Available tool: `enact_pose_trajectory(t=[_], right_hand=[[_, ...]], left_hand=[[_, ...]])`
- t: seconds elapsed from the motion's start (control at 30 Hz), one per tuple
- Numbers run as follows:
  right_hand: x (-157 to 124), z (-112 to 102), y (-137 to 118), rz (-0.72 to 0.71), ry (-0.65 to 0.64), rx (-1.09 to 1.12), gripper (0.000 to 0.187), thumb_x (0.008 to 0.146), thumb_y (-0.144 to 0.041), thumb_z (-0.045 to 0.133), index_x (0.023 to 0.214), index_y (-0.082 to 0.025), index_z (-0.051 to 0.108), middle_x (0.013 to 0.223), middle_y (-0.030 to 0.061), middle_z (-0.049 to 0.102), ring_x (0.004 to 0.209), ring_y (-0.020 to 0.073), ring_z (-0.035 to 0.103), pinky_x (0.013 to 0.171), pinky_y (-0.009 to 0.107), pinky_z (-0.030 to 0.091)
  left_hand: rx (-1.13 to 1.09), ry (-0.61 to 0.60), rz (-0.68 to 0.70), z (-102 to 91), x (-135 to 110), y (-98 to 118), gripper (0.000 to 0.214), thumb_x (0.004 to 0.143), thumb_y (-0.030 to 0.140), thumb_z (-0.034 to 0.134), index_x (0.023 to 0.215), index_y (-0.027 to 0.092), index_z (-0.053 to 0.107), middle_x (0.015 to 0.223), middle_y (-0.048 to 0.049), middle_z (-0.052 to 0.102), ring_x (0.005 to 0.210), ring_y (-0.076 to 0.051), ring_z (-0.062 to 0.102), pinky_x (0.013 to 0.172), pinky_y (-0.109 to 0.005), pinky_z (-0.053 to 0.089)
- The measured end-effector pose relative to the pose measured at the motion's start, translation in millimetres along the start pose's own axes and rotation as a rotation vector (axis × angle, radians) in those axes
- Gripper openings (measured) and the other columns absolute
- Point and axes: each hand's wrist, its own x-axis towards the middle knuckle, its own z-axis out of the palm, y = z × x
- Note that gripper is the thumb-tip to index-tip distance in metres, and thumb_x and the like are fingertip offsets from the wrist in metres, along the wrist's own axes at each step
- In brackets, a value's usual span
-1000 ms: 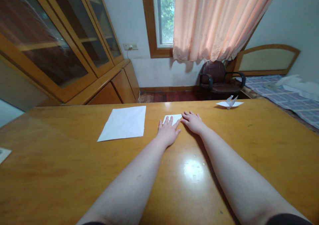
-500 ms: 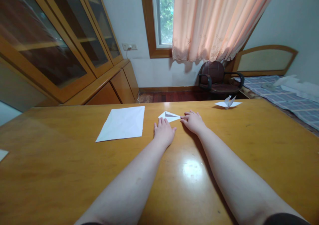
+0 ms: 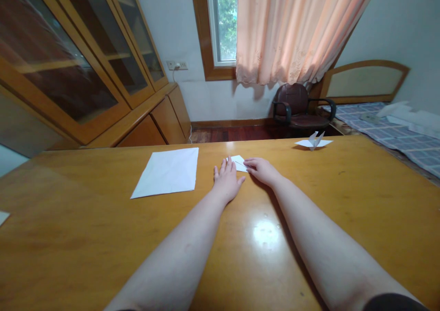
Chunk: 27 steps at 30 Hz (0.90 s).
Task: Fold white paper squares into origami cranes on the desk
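Note:
A small folded piece of white paper (image 3: 238,161) lies on the wooden table (image 3: 103,247), between my two hands. My left hand (image 3: 227,182) rests on its left part, palm down with the fingers spread. At the paper's right end, the fingers of my right hand (image 3: 261,169) are bent together and pinch its edge. Part of the folded paper is hidden under the fingers of both hands.
Left of my hands lies a flat white paper sheet (image 3: 168,171). A folded paper crane (image 3: 313,141) stands near the table's far right edge. Beyond the table are an armchair (image 3: 297,104), a bed (image 3: 395,123) and a glass-fronted cabinet (image 3: 85,63).
The folded paper has turned and looks shorter, its long point no longer showing. My right hand has gone from stretched fingers to a pinch, and my left fingers now spread over the paper.

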Motion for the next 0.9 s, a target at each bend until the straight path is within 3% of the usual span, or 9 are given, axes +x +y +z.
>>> enact_pose_trajectory(t=[0.07, 0.17, 0.23, 0.33, 0.43, 0.67, 0.77, 0.9], right_hand=[[0.2, 0.6, 2.8, -0.004, -0.003, -0.019, 0.034, 0.084, -0.025, 0.055, 0.116, -0.021, 0.065, 0.122, 0.0082, 0.063, 0.116, 0.0234, 0.055, 0.102, 0.038, 0.040], [-0.4, 0.8, 6.1, 0.036, -0.004, -0.060, 0.037, 0.084, -0.035, 0.056, 0.118, -0.023, 0.064, 0.129, 0.0084, 0.057, 0.124, 0.0268, 0.048, 0.106, 0.042, 0.035], [-0.9, 1.2, 7.8, 0.080, -0.006, -0.076, 0.039, 0.084, -0.040, 0.056, 0.118, -0.023, 0.065, 0.132, 0.0088, 0.055, 0.128, 0.0286, 0.043, 0.107, 0.043, 0.033], [-0.8, 1.6, 9.8, 0.108, -0.026, -0.067, 0.042, 0.082, -0.041, 0.059, 0.119, -0.023, 0.064, 0.135, 0.0089, 0.052, 0.130, 0.0295, 0.040, 0.109, 0.044, 0.031], [0.2, 1.6, 11.9, 0.125, -0.026, -0.039, 0.042, 0.080, -0.038, 0.062, 0.119, -0.023, 0.064, 0.135, 0.0094, 0.052, 0.131, 0.0288, 0.040, 0.109, 0.043, 0.031], [0.5, -4.7, 11.4, 0.123, -0.020, 0.084, 0.034, 0.076, -0.040, 0.065, 0.105, -0.023, 0.072, 0.126, 0.0106, 0.060, 0.125, 0.0276, 0.048, 0.107, 0.042, 0.033], [-0.8, -8.1, 6.2, 0.083, -0.011, 0.120, 0.027, 0.077, -0.042, 0.063, 0.091, -0.023, 0.076, 0.120, 0.0098, 0.064, 0.119, 0.0272, 0.052, 0.105, 0.041, 0.035], [-2.6, -10.1, -0.5, -0.002, -0.007, 0.158, 0.019, 0.076, -0.039, 0.065, 0.080, -0.024, 0.077, 0.114, 0.0086, 0.066, 0.118, 0.0274, 0.053, 0.104, 0.043, 0.035]], left_hand=[[-0.032, 0.025, 0.102, -3.4, -1.9, 2.8, 0.069, 0.088, 0.048, 0.040, 0.147, 0.016, 0.021, 0.156, -0.0111, 0.009, 0.143, -0.028, 0.009, 0.112, -0.056, 0.011], [-0.075, -0.056, 0.277, -8.7, -4.6, 7.1, 0.065, 0.089, 0.045, 0.042, 0.145, 0.017, 0.025, 0.154, -0.0094, 0.020, 0.142, -0.024, 0.017, 0.114, -0.048, 0.015], [-0.085, -0.091, 0.301, -10.9, -5.7, 9.3, 0.061, 0.089, 0.042, 0.043, 0.142, 0.015, 0.032, 0.150, -0.0113, 0.029, 0.140, -0.023, 0.025, 0.114, -0.044, 0.021], [-0.068, -0.073, 0.251, -11.4, -6.5, 11.5, 0.055, 0.089, 0.038, 0.044, 0.137, 0.012, 0.041, 0.146, -0.0135, 0.037, 0.137, -0.025, 0.031, 0.112, -0.043, 0.025], [-0.038, -0.066, 0.204, -8.8, -6.8, 13.0, 0.055, 0.089, 0.038, 0.044, 0.137, 0.011, 0.041, 0.147, -0.0148, 0.036, 0.137, -0.026, 0.030, 0.112, -0.047, 0.024], [0.041, -0.046, -0.073, 0.7, -2.1, 7.4, 0.083, 0.084, 0.056, 0.044, 0.141, -0.003, 0.029, 0.148, -0.0272, 0.023, 0.140, -0.034, 0.019, 0.113, -0.047, 0.019], [0.040, -0.017, -0.156, 0.1, -0.1, 2.9, 0.083, 0.085, 0.058, 0.039, 0.142, -0.002, 0.028, 0.149, -0.0270, 0.023, 0.140, -0.035, 0.019, 0.112, -0.050, 0.018], [0.024, -0.014, -0.170, -1.7, 0.9, -0.7, 0.082, 0.086, 0.057, 0.036, 0.143, -0.001, 0.026, 0.150, -0.0245, 0.022, 0.141, -0.034, 0.017, 0.112, -0.051, 0.016]])
